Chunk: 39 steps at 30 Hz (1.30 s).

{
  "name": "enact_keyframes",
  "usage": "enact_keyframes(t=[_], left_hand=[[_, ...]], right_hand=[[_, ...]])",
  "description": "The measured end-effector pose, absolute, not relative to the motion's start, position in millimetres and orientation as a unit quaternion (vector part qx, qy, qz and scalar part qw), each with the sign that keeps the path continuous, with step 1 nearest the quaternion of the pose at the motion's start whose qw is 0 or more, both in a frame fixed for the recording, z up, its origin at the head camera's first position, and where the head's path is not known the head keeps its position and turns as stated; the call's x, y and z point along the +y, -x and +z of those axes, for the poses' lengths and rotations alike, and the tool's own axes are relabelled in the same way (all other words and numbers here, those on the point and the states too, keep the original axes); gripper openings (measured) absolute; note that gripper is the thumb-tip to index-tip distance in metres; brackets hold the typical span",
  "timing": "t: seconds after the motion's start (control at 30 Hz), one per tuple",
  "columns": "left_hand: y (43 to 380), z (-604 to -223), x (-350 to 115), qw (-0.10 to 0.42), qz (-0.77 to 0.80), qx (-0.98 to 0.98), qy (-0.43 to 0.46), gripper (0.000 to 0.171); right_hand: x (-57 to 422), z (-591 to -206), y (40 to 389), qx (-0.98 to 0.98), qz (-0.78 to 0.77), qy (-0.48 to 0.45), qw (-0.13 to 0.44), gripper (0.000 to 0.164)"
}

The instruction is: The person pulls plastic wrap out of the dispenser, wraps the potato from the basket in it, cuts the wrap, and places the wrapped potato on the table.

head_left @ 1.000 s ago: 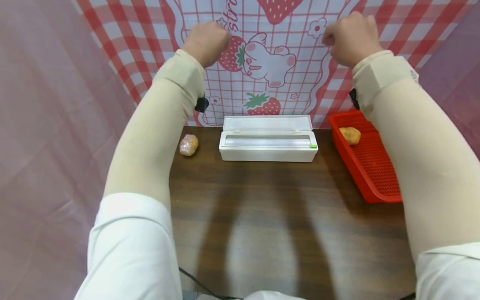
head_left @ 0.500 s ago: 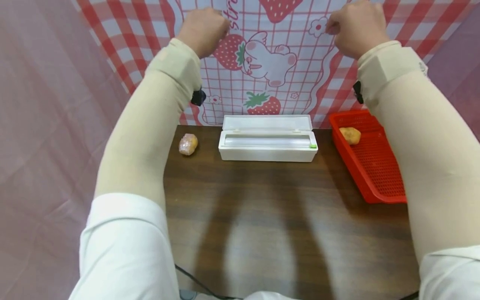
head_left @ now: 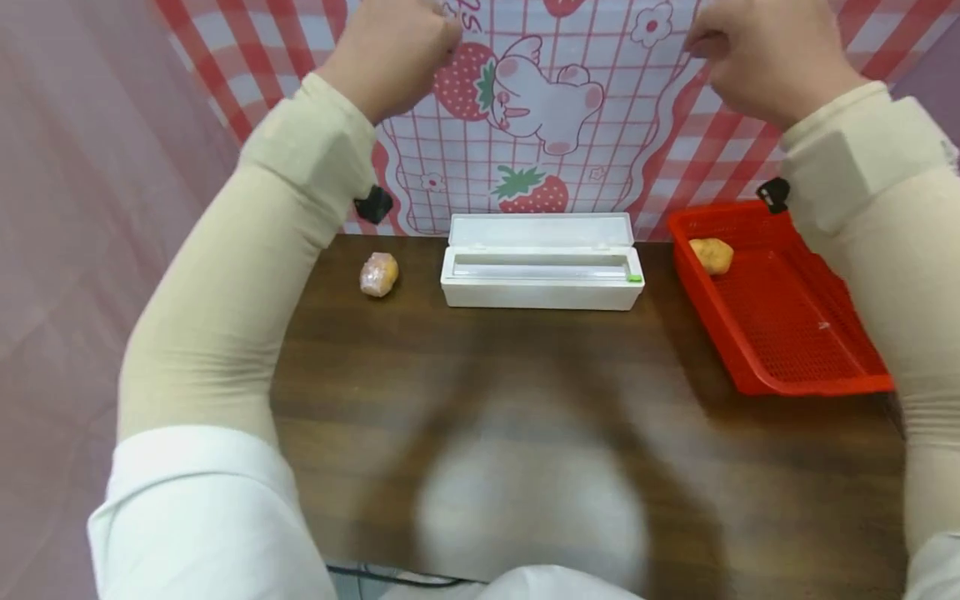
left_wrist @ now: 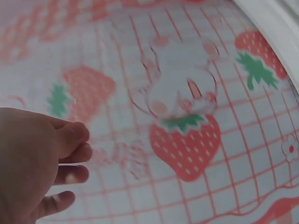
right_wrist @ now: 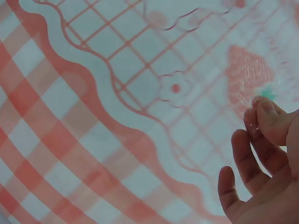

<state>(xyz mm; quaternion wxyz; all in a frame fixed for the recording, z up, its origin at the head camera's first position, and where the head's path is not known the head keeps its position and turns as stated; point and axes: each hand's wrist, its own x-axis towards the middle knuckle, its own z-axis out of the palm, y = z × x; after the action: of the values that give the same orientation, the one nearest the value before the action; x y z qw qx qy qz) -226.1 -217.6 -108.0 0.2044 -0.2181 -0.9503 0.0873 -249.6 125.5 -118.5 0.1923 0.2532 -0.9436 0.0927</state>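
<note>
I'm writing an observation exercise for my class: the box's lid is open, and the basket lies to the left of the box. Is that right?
Not quite: the basket lies to the right of the box, as the head view shows. The lid is indeed open.

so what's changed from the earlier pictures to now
The left hand moved left and the right hand right, widening the gap; more of the red basket shows. No hold on the clear film was visibly taken or let go. The white box, wrapped lump and yellow lump stayed put.
</note>
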Motion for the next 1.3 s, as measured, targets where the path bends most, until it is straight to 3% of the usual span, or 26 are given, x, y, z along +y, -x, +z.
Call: enact_keyframes(t=[0.23,0.33,0.4,0.5,0.53,0.77,0.9,1.1,1.3], left_hand=[[120.1,-126.6,-230.6,0.277,0.091,-0.891,0.349,0.015],[75.8,-156.6,-233.3,0.322,0.076,-0.85,0.409,0.015],[54.8,-183.2,-232.7,0.342,0.065,-0.826,0.443,0.019],[28.1,-229.7,-228.8,0.346,0.043,-0.802,0.486,0.025],[20.7,-246.8,-226.7,0.341,0.036,-0.799,0.494,0.026],[-19.1,-363.7,-209.0,0.216,-0.018,-0.83,0.515,0.028],[-30.8,-418.2,-204.6,0.139,-0.001,-0.861,0.489,0.021],[-45.5,-458.0,-204.3,0.099,0.055,-0.905,0.41,0.011],[-68.9,-469.5,-193.9,0.077,0.065,-0.941,0.322,0.019]], right_hand=[[154.6,-135.7,158.8,-0.879,0.049,-0.39,0.27,0.022],[171.2,-160.0,114.5,-0.851,0.05,-0.453,0.262,0.015],[181.6,-182.9,89.7,-0.845,0.062,-0.474,0.237,0.026],[189.0,-224.8,57.1,-0.844,0.112,-0.489,0.192,0.059],[189.1,-241.2,49.0,-0.839,0.133,-0.495,0.184,0.065],[181.8,-365.1,12.5,-0.832,0.201,-0.502,0.121,0.051],[180.4,-421.2,1.6,-0.851,0.169,-0.481,0.127,0.054],[174.6,-457.6,-1.8,-0.872,0.136,-0.457,0.111,0.063],[174.5,-467.6,-6.8,-0.889,0.177,-0.416,0.072,0.065]])
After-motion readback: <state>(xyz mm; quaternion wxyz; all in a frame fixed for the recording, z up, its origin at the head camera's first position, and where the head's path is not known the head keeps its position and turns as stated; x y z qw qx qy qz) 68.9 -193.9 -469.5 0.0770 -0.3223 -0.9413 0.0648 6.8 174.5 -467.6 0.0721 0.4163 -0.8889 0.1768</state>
